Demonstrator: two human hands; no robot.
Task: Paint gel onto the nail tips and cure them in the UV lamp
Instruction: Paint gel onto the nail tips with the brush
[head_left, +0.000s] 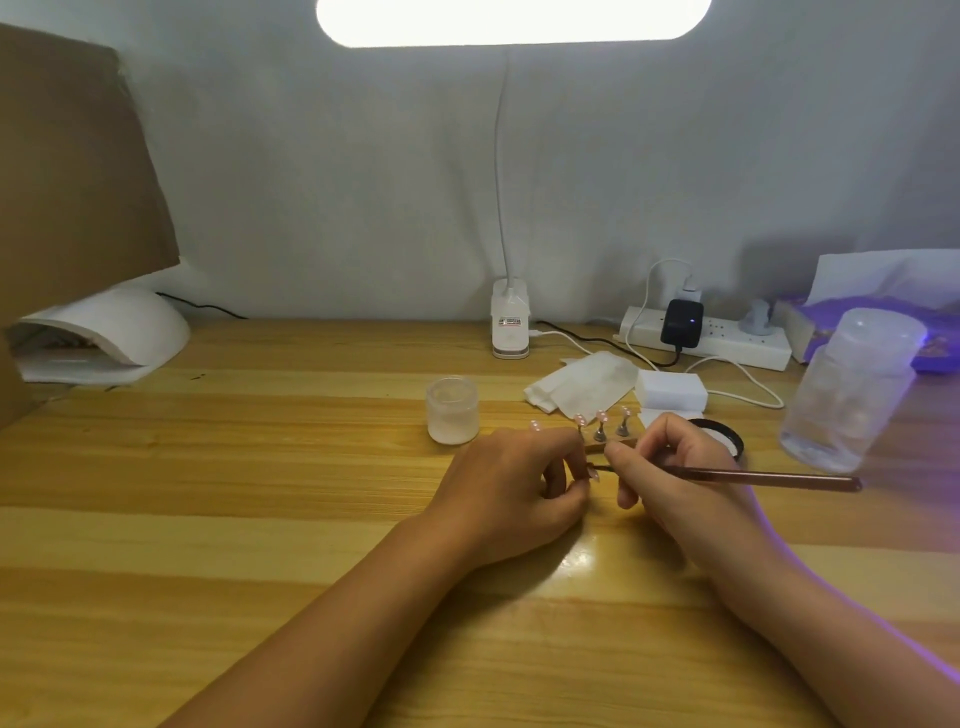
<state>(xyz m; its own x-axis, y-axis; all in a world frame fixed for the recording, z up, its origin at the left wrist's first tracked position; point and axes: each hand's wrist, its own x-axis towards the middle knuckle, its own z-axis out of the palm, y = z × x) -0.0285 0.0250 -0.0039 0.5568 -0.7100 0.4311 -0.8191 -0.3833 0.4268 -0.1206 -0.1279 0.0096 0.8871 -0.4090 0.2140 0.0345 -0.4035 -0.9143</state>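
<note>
Plastic this thin weighs almost nothing and bends if squeezed, so the nail tip (594, 472) I am painting needs a light pinch at its edges or underside. Its face must stay untouched, since wet gel there would be slick and smear at once. My left hand (511, 486) is curled round it, with thumb and fingers pinching it to the right of the frosted jar (452, 410) and nearer to me than the jar. I take the jar to hold the gel. My fingers hide whether a small stand sits under the tip, so I cannot tell. My right hand (675, 467) grips the brush (753, 477) like a pen, close to the bristle end, and the slim, stiff handle points away from the jar to the right. The bristle end meets the tip in the gap between my two hands, low over the worktop (260, 493), so I judge this to be the painting step. The other nail tips (601, 423) stand upright on little mounts just right of the jar, behind my knuckles. The UV lamp (104, 338) sits well to the left of the jar, near the wall. Curing will mean carrying the wet tip across past the jar without tilting it or brushing it against anything.
</note>
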